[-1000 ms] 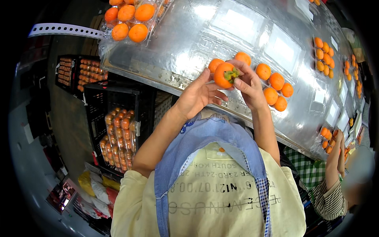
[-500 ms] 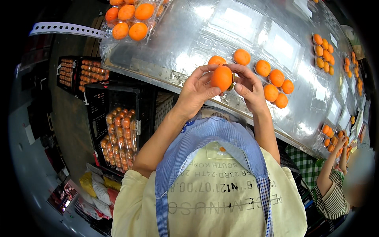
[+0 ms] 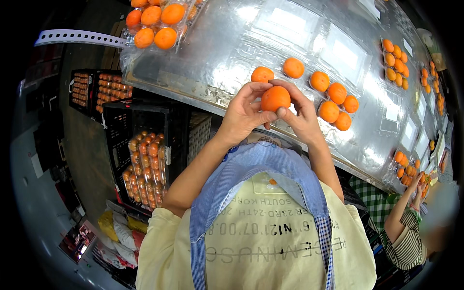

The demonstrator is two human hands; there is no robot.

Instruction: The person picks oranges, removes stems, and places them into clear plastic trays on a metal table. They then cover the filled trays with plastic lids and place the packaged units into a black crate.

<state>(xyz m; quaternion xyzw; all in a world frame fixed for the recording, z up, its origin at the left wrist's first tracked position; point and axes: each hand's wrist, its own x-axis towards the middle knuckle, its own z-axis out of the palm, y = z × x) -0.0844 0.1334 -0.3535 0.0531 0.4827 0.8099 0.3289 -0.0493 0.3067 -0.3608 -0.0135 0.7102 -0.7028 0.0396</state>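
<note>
Just over the table's near edge, both my hands hold one round, smooth orange persimmon. My left hand grips it from the left, thumb below and fingers curled behind. My right hand closes on it from the right, its thumb tip pressed to the lower side. Beyond my fingers lies a persimmon, and another persimmon sits to its right. A group of several more persimmons rests in clear plastic trays right of my right hand. The far side of the held fruit is hidden.
The metal table bears open clear trays. Filled trays are at the far left, with more fruit at right. Black crates of packed fruit stand left, below the table. At right a co-worker's hands handle fruit.
Both hands have drawn closer together around the persimmon, which has turned and shifted slightly right. A brownish-green leafy part beside it earlier is out of sight now. The co-worker's hands moved slightly lower.
</note>
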